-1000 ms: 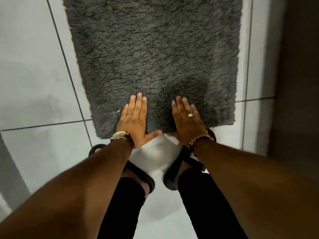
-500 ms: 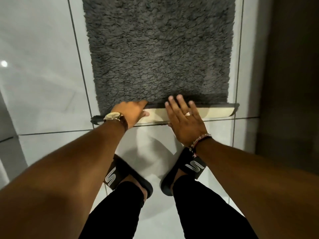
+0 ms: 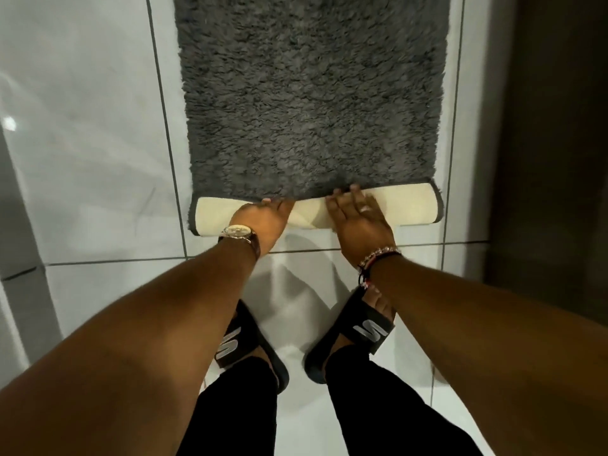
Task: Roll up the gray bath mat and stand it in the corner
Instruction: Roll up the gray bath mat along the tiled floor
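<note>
A shaggy gray bath mat (image 3: 309,93) lies flat on the white tiled floor, reaching away from me. Its near end is turned over into a short roll (image 3: 411,205) that shows the cream backing. My left hand (image 3: 263,222) wears a watch and curls over the roll left of its middle, fingertips tucked at the fold. My right hand (image 3: 358,218), with a ring and bead bracelet, presses flat on the roll's middle, fingers spread toward the pile.
My feet in black slides (image 3: 237,343) (image 3: 365,334) stand on the tiles just behind the roll. A dark wall or door (image 3: 552,143) runs along the right side. A grey surface edge (image 3: 19,225) sits at the left.
The mat's near edge was lifted and turned over, showing the cream backing. The roll has grown thicker and both hands have moved forward with it.
</note>
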